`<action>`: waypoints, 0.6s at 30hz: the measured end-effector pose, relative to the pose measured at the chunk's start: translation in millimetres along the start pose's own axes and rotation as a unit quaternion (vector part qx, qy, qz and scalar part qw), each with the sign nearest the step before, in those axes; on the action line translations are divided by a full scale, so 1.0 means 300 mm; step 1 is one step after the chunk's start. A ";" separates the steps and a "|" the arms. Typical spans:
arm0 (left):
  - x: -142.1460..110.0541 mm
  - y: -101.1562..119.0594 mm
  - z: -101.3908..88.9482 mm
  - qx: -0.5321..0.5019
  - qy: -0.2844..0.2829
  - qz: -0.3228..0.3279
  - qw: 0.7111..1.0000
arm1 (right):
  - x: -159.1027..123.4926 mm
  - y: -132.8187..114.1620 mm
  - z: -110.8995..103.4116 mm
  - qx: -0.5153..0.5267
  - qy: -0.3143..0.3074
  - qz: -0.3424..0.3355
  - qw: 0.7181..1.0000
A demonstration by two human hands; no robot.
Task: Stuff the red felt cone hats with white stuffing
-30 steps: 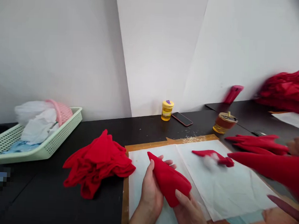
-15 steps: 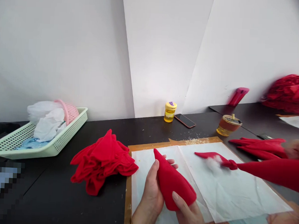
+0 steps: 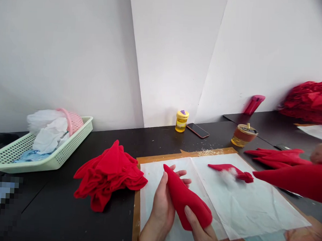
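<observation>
A padded red cloth cone (image 3: 187, 201) lies slanted between my two hands, its pointed tip toward the upper left. My left hand (image 3: 163, 203) cradles it from the left and underneath, thumb near the tip and fingertips showing past its far side. Its wide end is gripped by my right hand (image 3: 200, 227), whose thumb presses on top; the other fingers are hidden beneath. Under both hands are white paper sheets (image 3: 256, 208). To the right on the paper lies a small red cloth piece (image 3: 244, 175) with white stuffing (image 3: 229, 177) against it.
A heap of red cloth pieces (image 3: 111, 173) sits left of the paper. A co-worker's hand (image 3: 321, 152) at right is near another red cone (image 3: 298, 181). Behind are a yellow-lidded jar (image 3: 181, 121), a phone (image 3: 197, 130) and an amber glass jar (image 3: 243, 135). A green basket (image 3: 76, 143) stands far left.
The co-worker's red cone has moved right, away from the small red piece. My cone has turned slightly in my hands, which keep their hold. The view has shifted a little.
</observation>
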State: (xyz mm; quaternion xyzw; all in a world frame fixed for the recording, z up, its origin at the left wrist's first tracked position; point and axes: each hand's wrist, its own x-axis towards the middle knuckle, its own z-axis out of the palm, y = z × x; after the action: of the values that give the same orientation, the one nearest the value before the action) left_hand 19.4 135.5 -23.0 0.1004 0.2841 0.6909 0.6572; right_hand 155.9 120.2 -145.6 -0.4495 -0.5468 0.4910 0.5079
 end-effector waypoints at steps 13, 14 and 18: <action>0.006 -0.043 -0.010 0.012 -0.012 0.003 1.000 | 0.006 -0.067 0.071 -0.005 -0.087 -0.004 0.996; 0.005 -0.042 -0.007 0.016 -0.010 -0.001 1.000 | 0.008 -0.077 0.071 0.022 -0.081 0.025 0.996; 0.015 -0.022 -0.010 0.063 0.029 0.015 0.997 | 0.027 -0.140 0.064 0.156 -0.055 0.137 0.977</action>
State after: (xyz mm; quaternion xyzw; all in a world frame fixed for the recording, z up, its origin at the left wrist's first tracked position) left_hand 23.0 138.8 -30.0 0.1253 0.3448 0.6838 0.6307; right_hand 136.3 121.8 -103.0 -0.4075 -0.4235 0.6595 0.4687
